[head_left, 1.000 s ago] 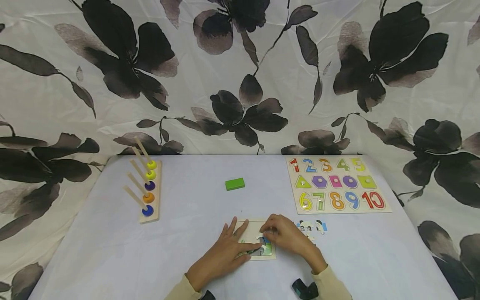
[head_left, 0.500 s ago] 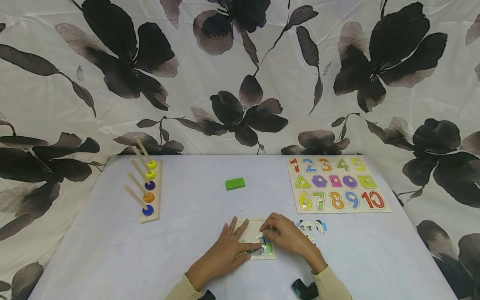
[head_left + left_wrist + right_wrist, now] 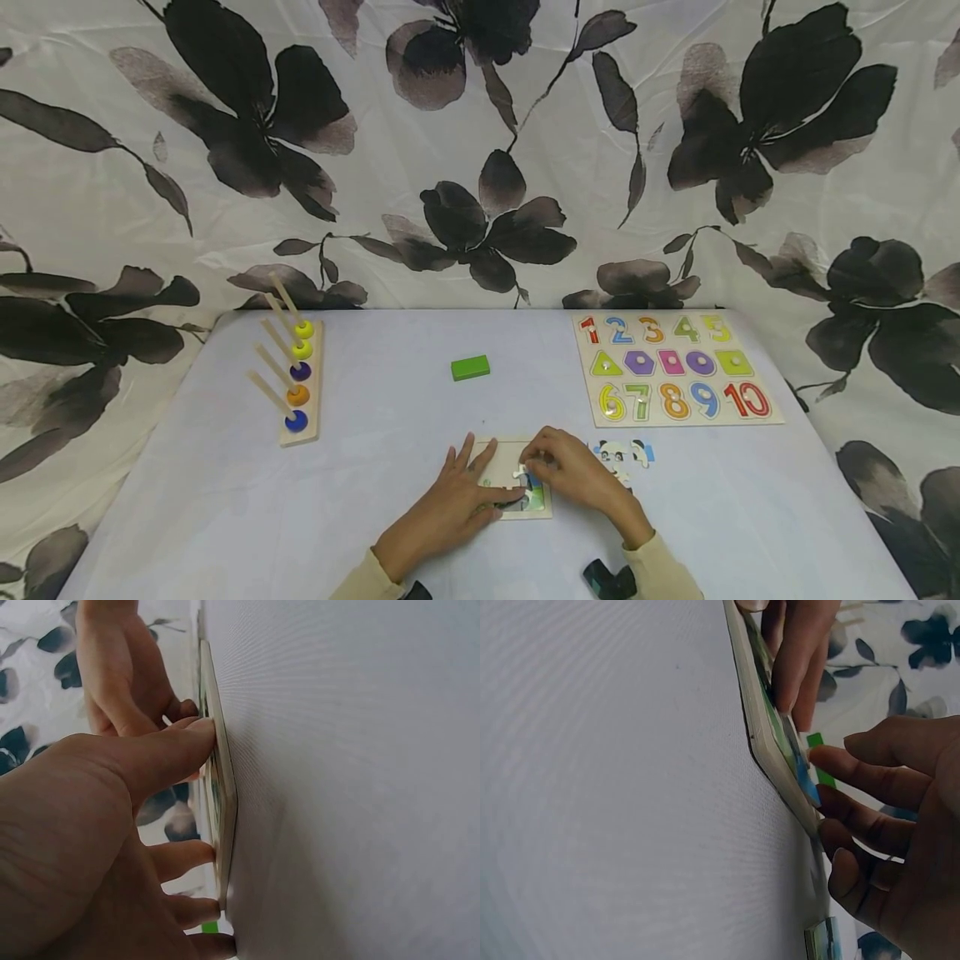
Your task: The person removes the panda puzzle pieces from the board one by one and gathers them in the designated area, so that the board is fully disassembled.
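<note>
From the person's seat, the puzzle (image 3: 507,450) lies flat on the table (image 3: 225,517) near six o'clock. The left hand (image 3: 444,510) rests across it, fingers spread. The right hand (image 3: 576,472) comes over its three o'clock edge, fingers bent, tips touching it; I can't tell if they pinch anything. Loose pieces (image 3: 612,454) lie at the puzzle's three, the green block (image 3: 470,368) at eleven.

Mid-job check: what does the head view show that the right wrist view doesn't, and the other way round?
Only the head view: the number board, the sleeves and the coloured rings.
Only the right wrist view: a close look at the side edge of the puzzle and the palm side of the right hand.
Both: the puzzle, the right hand, the left hand, the green block and the floral cloth.
</note>
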`<state>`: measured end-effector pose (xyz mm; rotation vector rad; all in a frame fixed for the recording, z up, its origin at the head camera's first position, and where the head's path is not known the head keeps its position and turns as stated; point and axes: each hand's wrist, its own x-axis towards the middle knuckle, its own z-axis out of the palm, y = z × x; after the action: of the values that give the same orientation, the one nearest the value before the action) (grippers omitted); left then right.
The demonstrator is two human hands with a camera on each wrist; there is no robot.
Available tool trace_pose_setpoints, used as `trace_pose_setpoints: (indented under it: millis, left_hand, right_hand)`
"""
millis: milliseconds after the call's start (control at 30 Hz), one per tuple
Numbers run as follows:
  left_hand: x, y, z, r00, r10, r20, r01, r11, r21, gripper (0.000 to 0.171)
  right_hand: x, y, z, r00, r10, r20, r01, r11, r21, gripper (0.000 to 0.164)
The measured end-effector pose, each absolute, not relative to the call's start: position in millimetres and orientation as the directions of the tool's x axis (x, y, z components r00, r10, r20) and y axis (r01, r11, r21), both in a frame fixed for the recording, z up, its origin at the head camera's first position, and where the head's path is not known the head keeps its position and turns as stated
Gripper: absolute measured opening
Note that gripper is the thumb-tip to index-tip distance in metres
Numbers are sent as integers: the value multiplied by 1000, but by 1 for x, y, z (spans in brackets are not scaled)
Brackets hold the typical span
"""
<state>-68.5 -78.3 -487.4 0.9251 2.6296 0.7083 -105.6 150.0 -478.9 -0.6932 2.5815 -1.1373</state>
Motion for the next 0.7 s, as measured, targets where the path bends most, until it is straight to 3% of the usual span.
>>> trace_pose_setpoints:
  millis: [700]
  left_hand:
    - [-68, -79, -489, -761, 646, -63, 512, 657, 554, 37]
  right_hand:
    - [-105, 153, -482, -856, -515, -37, -294, 545, -785, 9]
